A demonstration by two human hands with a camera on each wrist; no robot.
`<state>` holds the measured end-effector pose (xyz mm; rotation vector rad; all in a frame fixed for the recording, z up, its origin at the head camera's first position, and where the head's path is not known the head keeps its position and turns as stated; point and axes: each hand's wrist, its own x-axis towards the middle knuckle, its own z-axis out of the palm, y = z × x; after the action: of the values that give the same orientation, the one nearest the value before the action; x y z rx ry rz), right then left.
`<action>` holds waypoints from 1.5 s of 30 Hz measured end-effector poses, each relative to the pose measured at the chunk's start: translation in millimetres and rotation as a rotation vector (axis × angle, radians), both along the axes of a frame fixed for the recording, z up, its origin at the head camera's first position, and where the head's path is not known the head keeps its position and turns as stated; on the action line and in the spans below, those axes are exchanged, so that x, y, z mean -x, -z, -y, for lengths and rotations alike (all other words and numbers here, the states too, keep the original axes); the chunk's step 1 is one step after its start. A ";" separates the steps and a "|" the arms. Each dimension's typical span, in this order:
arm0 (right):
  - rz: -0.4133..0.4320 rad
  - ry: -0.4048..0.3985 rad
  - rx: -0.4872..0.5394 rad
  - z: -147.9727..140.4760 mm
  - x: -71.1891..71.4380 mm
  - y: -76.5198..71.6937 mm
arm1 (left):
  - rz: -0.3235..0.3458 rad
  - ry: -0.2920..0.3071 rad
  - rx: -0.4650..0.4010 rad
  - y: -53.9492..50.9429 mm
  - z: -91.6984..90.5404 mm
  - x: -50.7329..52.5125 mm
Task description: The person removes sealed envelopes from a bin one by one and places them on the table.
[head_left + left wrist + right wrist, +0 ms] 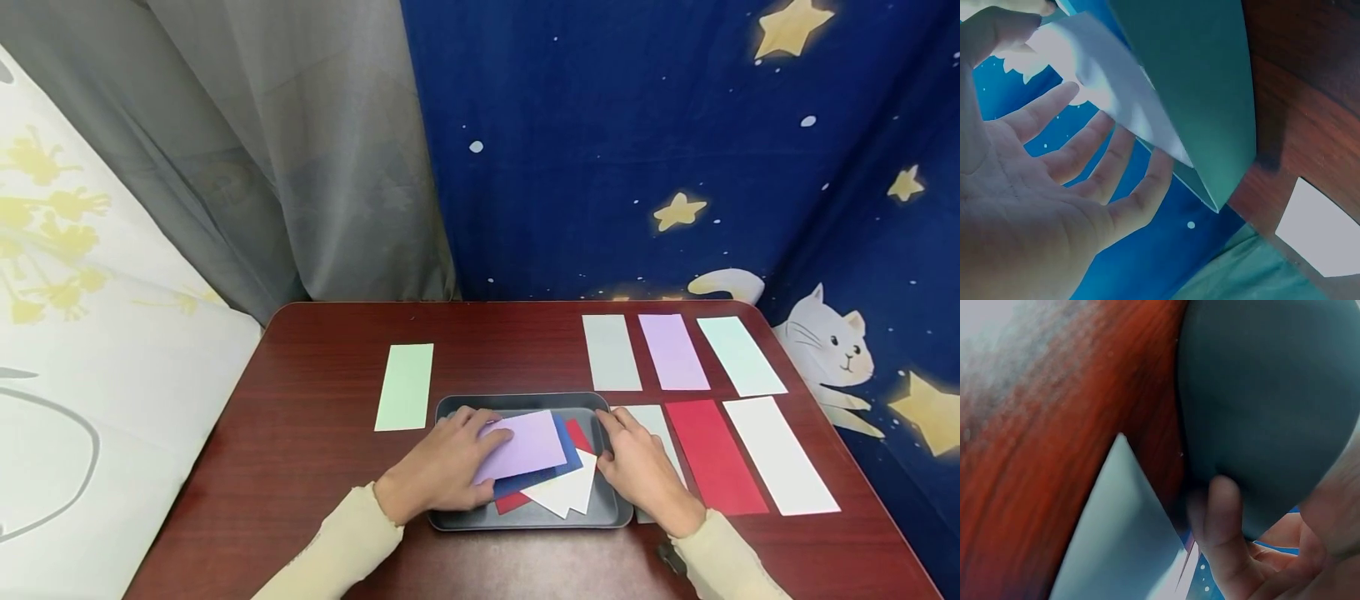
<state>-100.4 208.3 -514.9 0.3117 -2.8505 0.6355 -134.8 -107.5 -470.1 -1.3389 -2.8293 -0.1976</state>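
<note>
A grey rectangular tray [525, 523] lies on the table with paper pieces in it. At its left half, my left hand [446, 458] holds a purple card [528, 446] by its left side, fingers on the upper edge and thumb near the lower corner. The left wrist view shows the fingertips on the pale card [1116, 94]. Under the purple card are a blue piece [567, 446], white pieces [566, 492] and red pieces [577, 435], partly covered. My right hand [645, 462] grips the tray's right rim; in the right wrist view a fingertip presses the outer wall [1260, 412].
A green strip [405, 387] lies left of the tray. To the right are two rows of strips, among them purple [673, 352], mint [741, 356], red [716, 457] and white [782, 455]. A pale grey strip [651, 421] sits partly behind the right hand. Curtains hang behind the table.
</note>
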 end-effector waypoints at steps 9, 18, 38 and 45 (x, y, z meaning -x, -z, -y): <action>-0.006 -0.005 -0.004 -0.9 0.2 0.7 | -0.016 -0.059 -0.064 -3.5 12.2 8.3; -0.017 -0.017 0.000 -1.8 0.5 1.9 | -0.052 -0.138 -0.124 -4.6 30.1 22.5; -0.025 -0.017 0.005 -1.4 1.0 3.1 | -0.037 -0.453 -0.171 9.3 88.7 58.2; -0.018 -0.013 0.009 -1.3 0.9 2.6 | 0.010 -0.579 -0.172 22.1 110.5 71.4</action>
<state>-101.3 209.7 -517.5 0.3330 -2.8296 0.6448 -206.1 -218.0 -492.3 -0.4556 -2.9735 -0.4196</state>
